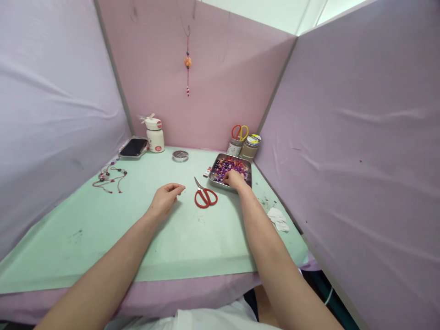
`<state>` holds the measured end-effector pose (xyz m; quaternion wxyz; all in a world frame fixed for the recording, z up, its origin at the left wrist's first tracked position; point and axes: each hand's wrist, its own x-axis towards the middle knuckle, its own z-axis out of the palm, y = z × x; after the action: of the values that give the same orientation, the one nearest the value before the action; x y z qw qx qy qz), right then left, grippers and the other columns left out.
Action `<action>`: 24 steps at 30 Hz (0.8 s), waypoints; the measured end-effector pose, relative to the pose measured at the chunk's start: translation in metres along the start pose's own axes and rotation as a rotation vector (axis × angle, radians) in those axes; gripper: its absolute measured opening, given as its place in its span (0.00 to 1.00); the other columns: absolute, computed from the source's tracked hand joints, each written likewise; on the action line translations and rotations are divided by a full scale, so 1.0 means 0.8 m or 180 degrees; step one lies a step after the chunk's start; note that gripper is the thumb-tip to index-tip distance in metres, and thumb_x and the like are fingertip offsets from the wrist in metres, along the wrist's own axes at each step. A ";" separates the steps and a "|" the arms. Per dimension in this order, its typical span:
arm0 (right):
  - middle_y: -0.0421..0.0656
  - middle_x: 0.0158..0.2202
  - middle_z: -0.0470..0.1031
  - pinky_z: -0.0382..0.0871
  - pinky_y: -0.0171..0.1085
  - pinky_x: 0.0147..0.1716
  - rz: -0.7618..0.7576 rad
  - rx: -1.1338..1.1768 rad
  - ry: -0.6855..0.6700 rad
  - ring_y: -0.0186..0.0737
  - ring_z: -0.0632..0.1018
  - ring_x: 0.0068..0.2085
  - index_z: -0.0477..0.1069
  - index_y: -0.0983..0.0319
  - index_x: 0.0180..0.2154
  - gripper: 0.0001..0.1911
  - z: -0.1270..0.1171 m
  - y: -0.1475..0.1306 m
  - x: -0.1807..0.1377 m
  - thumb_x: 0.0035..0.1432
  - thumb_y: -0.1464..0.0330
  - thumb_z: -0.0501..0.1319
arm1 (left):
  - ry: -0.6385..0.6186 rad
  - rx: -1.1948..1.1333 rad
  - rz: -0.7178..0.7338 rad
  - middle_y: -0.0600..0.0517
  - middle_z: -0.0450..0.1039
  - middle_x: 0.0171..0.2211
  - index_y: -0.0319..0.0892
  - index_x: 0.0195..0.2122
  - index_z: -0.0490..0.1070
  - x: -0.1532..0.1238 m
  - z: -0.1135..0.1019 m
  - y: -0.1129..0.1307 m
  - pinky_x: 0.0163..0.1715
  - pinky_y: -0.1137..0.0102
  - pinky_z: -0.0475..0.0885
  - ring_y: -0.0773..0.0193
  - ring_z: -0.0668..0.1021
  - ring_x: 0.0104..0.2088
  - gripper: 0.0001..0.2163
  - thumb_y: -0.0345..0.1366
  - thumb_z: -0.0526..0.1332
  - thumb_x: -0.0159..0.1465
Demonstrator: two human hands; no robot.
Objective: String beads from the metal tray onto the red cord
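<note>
My left hand (167, 198) hovers over or rests on the green cloth, thumb and fingertips pinched together; whatever they hold, if anything, is too small to make out. With its fingers down among purple, orange and clear beads (224, 167), my right hand (235, 178) reaches into a metal tray (250, 176). Those fingertips are bent together, partly hidden, and I cannot see what is between them. Between my hands lie red-handled scissors (205, 197), blades slightly apart and pointing away from me. A small white and red packet (207, 172) sits against the tray's left side.
At the back left stand a white bottle (155, 137) and a phone (134, 147). Beaded red cords (109, 176) lie at left. A round clear case (180, 156), jars (250, 147) and crumpled tissue (278, 220) are also about. A beaded cord (188, 62) hangs from a hook.
</note>
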<state>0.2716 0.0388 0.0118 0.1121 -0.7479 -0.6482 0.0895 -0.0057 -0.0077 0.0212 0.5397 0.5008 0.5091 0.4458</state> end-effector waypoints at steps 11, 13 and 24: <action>0.43 0.32 0.77 0.65 0.37 0.38 -0.0674 0.2357 0.1160 0.37 0.75 0.34 0.73 0.61 0.32 0.08 0.005 -0.052 -0.021 0.53 0.65 0.58 | 0.0189 -0.0128 0.0201 0.56 0.64 0.21 0.39 0.27 0.73 0.001 0.001 0.000 0.20 0.73 0.54 0.74 0.58 0.19 0.16 0.47 0.67 0.45; 0.42 0.31 0.76 0.66 0.35 0.34 -0.0706 0.3413 0.0742 0.36 0.74 0.32 0.73 0.61 0.31 0.09 0.016 -0.078 -0.032 0.48 0.63 0.62 | 0.0266 -0.0143 0.0272 0.56 0.65 0.21 0.40 0.27 0.73 0.002 0.000 -0.002 0.21 0.73 0.55 0.73 0.60 0.20 0.16 0.48 0.67 0.45; 0.40 0.30 0.76 0.67 0.32 0.31 -0.0237 0.5337 -0.0743 0.30 0.73 0.30 0.72 0.61 0.31 0.16 0.050 -0.127 -0.063 0.37 0.65 0.72 | 0.0356 -0.0442 0.0433 0.56 0.67 0.23 0.40 0.28 0.74 0.007 -0.002 -0.009 0.23 0.73 0.57 0.71 0.63 0.23 0.13 0.45 0.67 0.48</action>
<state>0.1570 0.0047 0.0017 0.5649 -0.3814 -0.3989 0.6134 -0.0073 -0.0031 0.0138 0.5123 0.4700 0.4712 0.5428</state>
